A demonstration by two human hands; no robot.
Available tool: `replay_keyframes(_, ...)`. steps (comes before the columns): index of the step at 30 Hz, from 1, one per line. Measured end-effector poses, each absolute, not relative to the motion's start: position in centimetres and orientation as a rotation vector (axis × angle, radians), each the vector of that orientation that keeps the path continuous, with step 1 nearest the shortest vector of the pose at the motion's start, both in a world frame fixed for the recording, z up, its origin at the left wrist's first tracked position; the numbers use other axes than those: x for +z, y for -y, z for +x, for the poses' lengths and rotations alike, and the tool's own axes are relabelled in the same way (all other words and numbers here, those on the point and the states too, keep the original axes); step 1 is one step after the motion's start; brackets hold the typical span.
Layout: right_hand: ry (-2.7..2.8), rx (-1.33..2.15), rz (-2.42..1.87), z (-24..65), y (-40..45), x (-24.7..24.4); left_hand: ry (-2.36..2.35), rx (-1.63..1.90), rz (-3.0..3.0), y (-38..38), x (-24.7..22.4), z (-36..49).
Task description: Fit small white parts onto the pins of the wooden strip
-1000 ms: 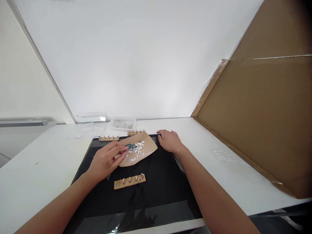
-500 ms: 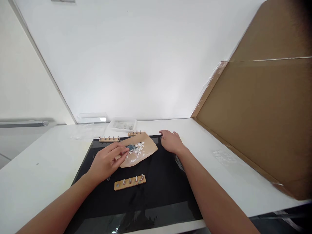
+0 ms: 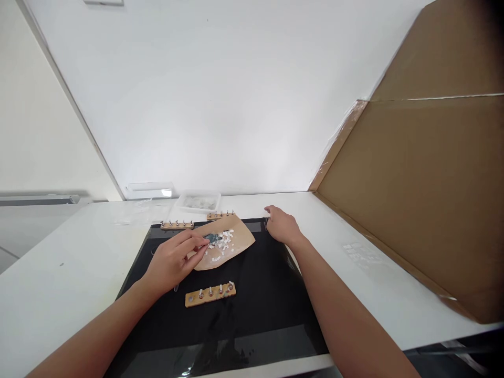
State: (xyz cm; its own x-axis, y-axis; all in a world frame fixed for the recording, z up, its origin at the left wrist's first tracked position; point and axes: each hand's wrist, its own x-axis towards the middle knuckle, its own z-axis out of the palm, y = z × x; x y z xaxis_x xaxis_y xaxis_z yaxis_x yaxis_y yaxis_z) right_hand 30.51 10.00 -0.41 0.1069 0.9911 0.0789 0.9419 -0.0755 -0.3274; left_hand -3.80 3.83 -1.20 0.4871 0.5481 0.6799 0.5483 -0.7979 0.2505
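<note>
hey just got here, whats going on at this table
A person's left hand has its fingertips at a small dark teal item, among white bits on a sheet of brown paper; whether it grips the item is hard to tell. The right hand is at the far edge of the black mat. Nearer the person, a wooden strip with small upright pieces lies on the mat.

Sheet (image 3: 244, 239) — smooth paper; mat (image 3: 263, 310) — glossy; panel (image 3: 425, 199) matt cardboard

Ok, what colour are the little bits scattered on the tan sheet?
White; the bits show best in the head view.
</note>
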Motion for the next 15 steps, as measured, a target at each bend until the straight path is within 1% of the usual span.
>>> replay_keyframes(5, 1.841, 0.316, -2.085, 31.6, -10.4, -0.7, 1.0, -1.239, -2.709, -3.7, -1.1, -3.8)
replay_keyframes(15, 1.936, 0.465, -1.968, 32.3, -10.9, -1.7, 0.983, -1.237, -2.741, -3.8, -1.2, -3.9)
